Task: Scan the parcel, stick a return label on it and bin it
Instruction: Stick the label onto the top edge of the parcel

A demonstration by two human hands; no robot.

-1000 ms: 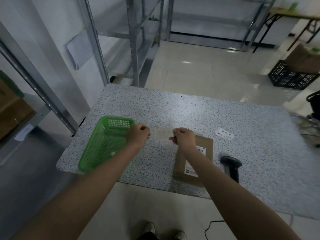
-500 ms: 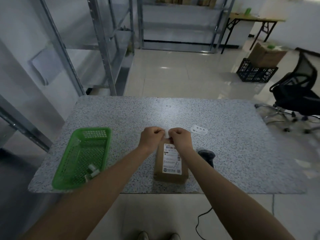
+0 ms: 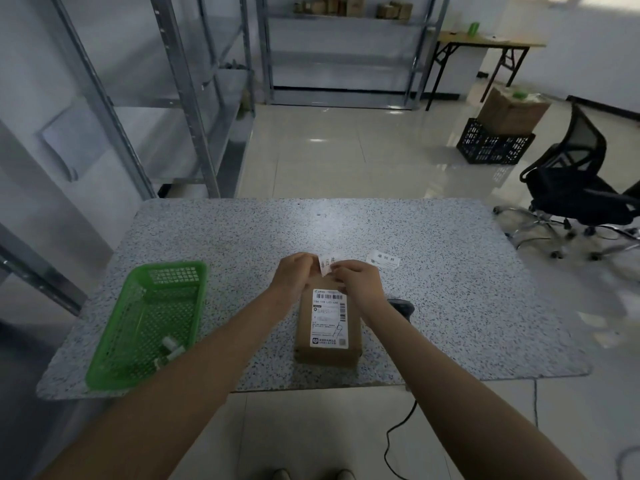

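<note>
A brown cardboard parcel (image 3: 327, 353) with a white shipping label lies near the front edge of the speckled table (image 3: 450, 306). Over its far end my left hand (image 3: 292, 277) and my right hand (image 3: 358, 280) pinch a small white return label (image 3: 327, 265) between their fingertips. The label stands up between the hands, just above the parcel's top edge. A green plastic basket (image 3: 114, 341) sits at the front left of the table with small white scraps inside. The black handheld scanner (image 3: 401, 308) lies right of the parcel, partly hidden by my right forearm.
More white return labels (image 3: 382, 260) lie on the table right of my hands. Metal shelving stands at the left and back. A black office chair (image 3: 575, 192) and a black crate with a cardboard box stand on the floor at the right.
Both hands moved from beside the basket to over the parcel's far end, carrying the label. The hands came close together and the label now sticks up between the fingertips.
</note>
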